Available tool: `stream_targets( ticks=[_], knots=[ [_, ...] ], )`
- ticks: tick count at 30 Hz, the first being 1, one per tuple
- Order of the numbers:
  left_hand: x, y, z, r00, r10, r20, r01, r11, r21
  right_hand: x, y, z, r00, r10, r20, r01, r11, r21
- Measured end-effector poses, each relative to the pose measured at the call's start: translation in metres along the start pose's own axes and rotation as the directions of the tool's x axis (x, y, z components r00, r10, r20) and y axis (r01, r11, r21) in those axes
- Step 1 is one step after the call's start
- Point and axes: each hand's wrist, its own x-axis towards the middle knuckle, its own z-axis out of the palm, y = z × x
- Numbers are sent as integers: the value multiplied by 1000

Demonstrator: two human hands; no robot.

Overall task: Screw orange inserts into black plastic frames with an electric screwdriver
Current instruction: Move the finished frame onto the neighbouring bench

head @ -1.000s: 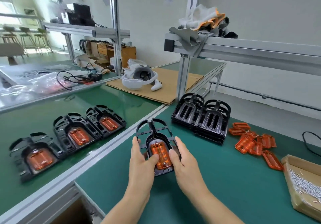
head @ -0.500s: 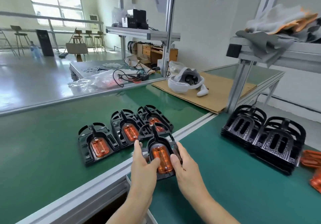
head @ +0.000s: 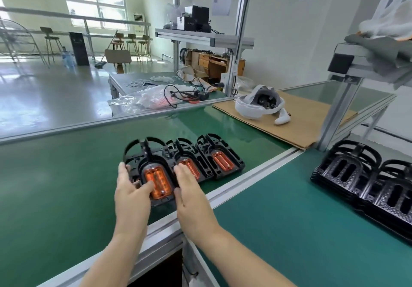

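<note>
Nearest us, our left hand (head: 131,194) and right hand (head: 189,188) grip the opposite edges of a black frame (head: 153,164), left thumb lying on its orange insert (head: 158,183); the frame sits at or just above the green mat (head: 55,186); we cannot tell if it rests. Just beyond, it overlaps the row of finished frames (head: 219,158). We judge the risk is there: setting it down blind could ride its far loop onto the neighbour (head: 189,164), leaving it tilted or nudging the row askew. A thumb pressing the insert might stress its screws. Farther right, the stack of bare frames (head: 361,175) waits, well apart. No screwdriver is in sight.
</note>
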Motion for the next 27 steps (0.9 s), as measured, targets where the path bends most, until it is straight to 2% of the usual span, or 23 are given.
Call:
stream_targets(
  ticks=[6,10,22,27],
  knots=[
    [18,-8,-16,993,45,-112,-27,987,157,4,-1,23,991,-111,74,125,964,-234],
    [24,-15,-18,988,55,-143,-18,969,248,0,0,31,974,-168,149,209,922,-327],
    [41,-26,-14,994,-51,-101,72,974,217,-1,-1,39,964,-161,209,248,826,-507],
    [42,-32,-7,996,-36,-77,61,936,348,-2,5,41,972,-107,210,207,814,-543]
  ],
)
